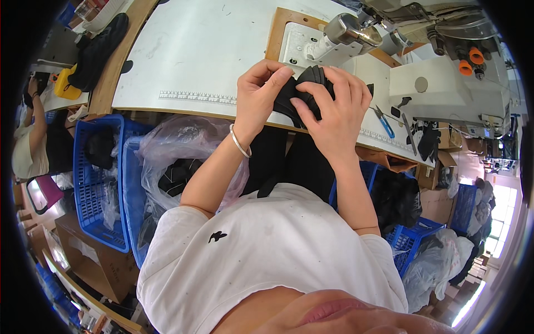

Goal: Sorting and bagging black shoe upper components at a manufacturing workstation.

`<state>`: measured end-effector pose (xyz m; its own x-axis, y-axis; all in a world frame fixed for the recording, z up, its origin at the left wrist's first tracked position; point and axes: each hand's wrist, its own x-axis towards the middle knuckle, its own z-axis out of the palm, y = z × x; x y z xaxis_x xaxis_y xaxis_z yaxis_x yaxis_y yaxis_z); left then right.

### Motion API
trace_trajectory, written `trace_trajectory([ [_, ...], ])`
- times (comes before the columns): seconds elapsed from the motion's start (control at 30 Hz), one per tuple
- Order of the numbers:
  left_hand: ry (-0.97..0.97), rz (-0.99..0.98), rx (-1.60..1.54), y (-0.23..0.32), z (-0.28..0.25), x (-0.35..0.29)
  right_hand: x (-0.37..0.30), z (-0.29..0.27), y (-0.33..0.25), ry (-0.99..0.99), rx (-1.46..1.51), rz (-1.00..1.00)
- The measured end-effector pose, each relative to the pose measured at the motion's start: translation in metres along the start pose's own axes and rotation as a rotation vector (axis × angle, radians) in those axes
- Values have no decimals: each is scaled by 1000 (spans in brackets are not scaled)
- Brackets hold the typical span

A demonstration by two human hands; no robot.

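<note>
Near the front edge of the white worktable (194, 55), both my hands are on a bunch of black fabric pieces (286, 100). Several layers show fanned at its top. My left hand (258, 94) pinches the bunch's left side, thumb and fingers closed on it. From the right, my right hand (336, 108) curls round the layers, with thumb and forefinger over their front. The fingertips' far sides are hidden behind the fabric. Just beyond the hands stands the sewing machine's metal post (339, 39) on its white base plate.
Blue-handled snips (384, 122) and a dark slim tool (409, 133) lie right of my hands. Blue crates (103, 183) and a plastic-lined bin (133, 189) stand below the table at left. More crates (411, 239) are at right. A co-worker (39, 139) sits far left.
</note>
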<state>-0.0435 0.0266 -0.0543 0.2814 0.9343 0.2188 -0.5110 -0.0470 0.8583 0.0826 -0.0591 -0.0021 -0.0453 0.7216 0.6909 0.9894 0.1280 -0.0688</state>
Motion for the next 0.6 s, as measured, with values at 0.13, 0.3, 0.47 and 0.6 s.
trace_trajectory([
  [0.13,5,10,24,-2,0,3,-3,6,4,31,5,29],
  [0.3,21,-5,11,0,4,2,-3,2,3,32,51,-74],
  [0.47,27,-17,15,-1,3,2,-4,6,6,54,130,17],
  [0.6,79,-1,1,-1,8,2,-7,5,6,54,83,-22],
])
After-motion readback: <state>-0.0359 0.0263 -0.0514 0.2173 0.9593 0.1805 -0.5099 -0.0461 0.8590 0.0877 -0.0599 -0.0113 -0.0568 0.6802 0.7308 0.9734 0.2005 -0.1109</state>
